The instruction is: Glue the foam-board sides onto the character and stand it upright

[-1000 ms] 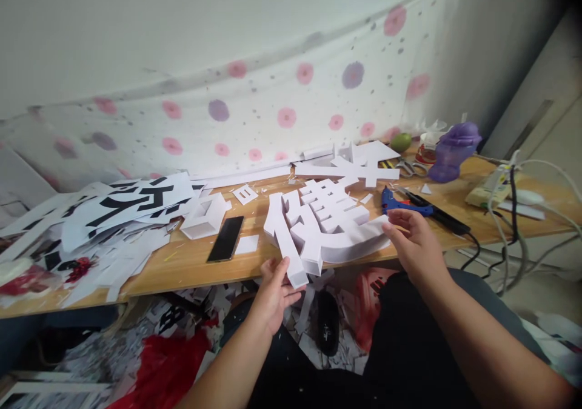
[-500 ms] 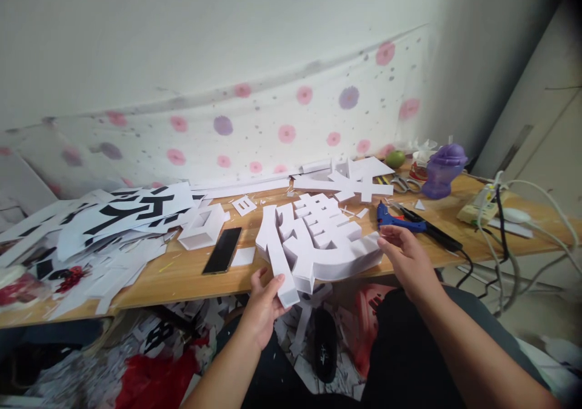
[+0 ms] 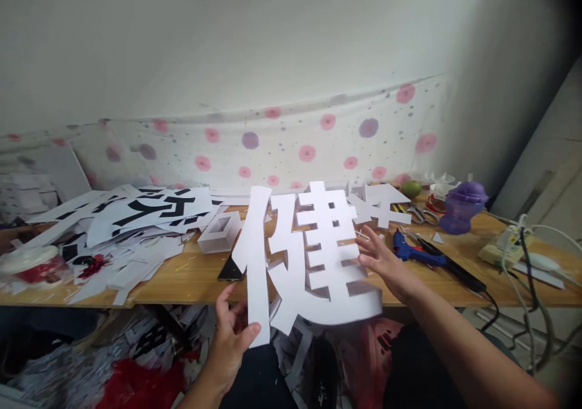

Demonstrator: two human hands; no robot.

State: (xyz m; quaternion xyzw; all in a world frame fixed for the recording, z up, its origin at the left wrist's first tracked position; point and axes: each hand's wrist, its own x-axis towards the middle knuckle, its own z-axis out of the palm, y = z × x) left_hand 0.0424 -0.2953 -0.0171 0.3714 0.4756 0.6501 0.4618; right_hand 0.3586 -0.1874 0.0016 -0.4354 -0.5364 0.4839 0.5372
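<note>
Over front edge of desk point(image 3: 191, 279): big white foam character point(image 3: 309, 257) now tipped upright, face toward camera; half second back it lay flat on desk top. Means piece lifted off surface, held up in air, bottom hanging below desk edge. Left hand point(image 3: 231, 342) below it, fingers closed round foot of leftmost stroke, thumb in front. Right hand point(image 3: 382, 260) at right side, open, fingers spread, palm pressing right edge, steadying not clasping. Blue glue gun point(image 3: 411, 254) just right of that hand. Phone point(image 3: 230, 271) partly hidden behind character. Printed sheets point(image 3: 150, 209) piled well left.
</note>
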